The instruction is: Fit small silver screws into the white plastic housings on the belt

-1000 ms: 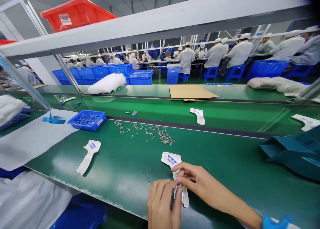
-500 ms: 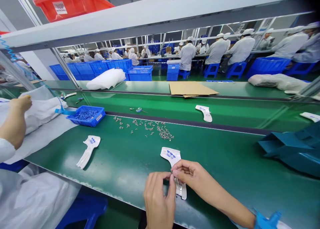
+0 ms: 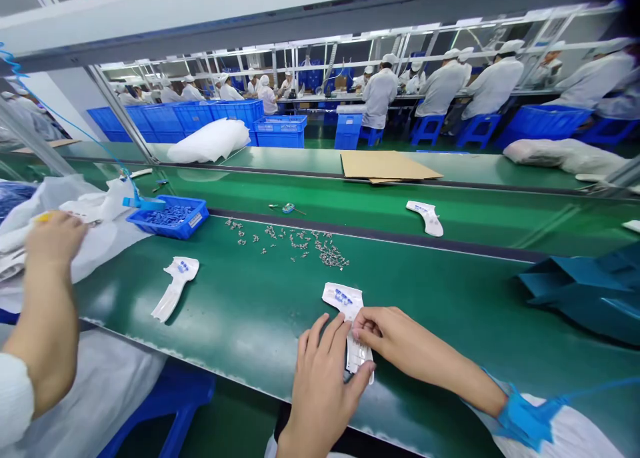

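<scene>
A white plastic handle-shaped shell (image 3: 344,296) with blue pieces in its wide end lies on the green work surface (image 3: 260,311) in front of me. My left hand (image 3: 323,381) rests along its near left side, fingers spread and thumb by its lower end. Over the middle of the shell, my right hand (image 3: 395,338) has thumb and fingertips pinched together; whatever they hold is hidden. Beyond the shell lie many small metal parts (image 3: 330,253), loosely scattered. A similar white shell (image 3: 175,288) lies farther left.
A blue tray (image 3: 193,229) of small blue pieces stands at the left, near a co-worker's hand (image 3: 55,241). Across the dark strip are another white shell (image 3: 427,218) and a small tool (image 3: 289,208). A dark teal bag-like object (image 3: 575,291) lies right. A blue band (image 3: 530,418) wraps my right wrist.
My left hand has opened from a pinch and now lies spread beside the shell. My right hand remains pinched over it. The co-worker's arm has shifted, and my view has tilted downward.
</scene>
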Demonstrator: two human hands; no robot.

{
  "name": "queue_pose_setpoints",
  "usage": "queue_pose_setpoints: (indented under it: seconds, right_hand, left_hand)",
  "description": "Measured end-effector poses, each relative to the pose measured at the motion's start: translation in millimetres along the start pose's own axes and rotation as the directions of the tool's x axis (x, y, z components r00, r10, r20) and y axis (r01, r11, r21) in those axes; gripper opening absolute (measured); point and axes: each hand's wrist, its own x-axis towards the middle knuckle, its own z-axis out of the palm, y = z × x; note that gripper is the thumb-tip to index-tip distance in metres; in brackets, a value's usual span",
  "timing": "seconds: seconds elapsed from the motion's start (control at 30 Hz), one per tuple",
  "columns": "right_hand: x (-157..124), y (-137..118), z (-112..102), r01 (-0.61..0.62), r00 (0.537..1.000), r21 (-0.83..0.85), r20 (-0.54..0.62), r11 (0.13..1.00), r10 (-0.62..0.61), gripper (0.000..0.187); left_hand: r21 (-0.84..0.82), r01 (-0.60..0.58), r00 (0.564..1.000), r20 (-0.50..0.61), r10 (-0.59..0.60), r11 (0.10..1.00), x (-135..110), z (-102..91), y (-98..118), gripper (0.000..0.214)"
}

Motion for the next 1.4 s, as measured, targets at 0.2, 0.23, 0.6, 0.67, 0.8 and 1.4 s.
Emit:
queue_pose_setpoints:
  seconds: [0.2,0.23,0.6,0.67,0.8,1.4]
  right_hand:
    - [-0.6,-6.9,2.3,-0.012,0.999,-0.067,-0.030,0.998,0.010,0.028]
    - [-0.4,-7.5,2.4,-0.011,0.999,-0.069,-0.033,0.998,0.009,0.027]
    - [1.2,4.0,6.5,-0.048,0.997,-0.118,-0.072,0.992,0.040,0.017]
    - [6.1,9.6,-1.6,-0.010,0.999,-0.080,-0.039,0.997,0.007,0.019]
    - [36.5,24.9,-27.1,0.070,0.967,-0.109,-0.236,0.992,-0.094,0.026]
    - [57.0,43.4,-31.8,0.077,0.939,-0.168,-0.320,0.983,-0.128,0.021]
  left_hand:
    - [0.013,-0.022,0.999,-0.041,0.023,1.000,0.2,1.5,-0.5,0.053]
    - [0.017,-0.023,0.998,-0.053,0.024,1.000,0.4,1.6,-0.3,0.052]
    - [0.021,-0.020,0.996,-0.085,0.022,1.000,0.0,2.8,0.4,0.050]
    - [0.038,-0.020,0.997,-0.079,0.023,0.999,0.0,2.7,0.4,0.049]
    - [0.067,-0.021,0.997,-0.072,0.026,0.997,0.2,3.6,-0.3,0.049]
    - [0.008,-0.044,0.988,-0.148,0.045,0.999,-1.7,3.0,0.3,0.046]
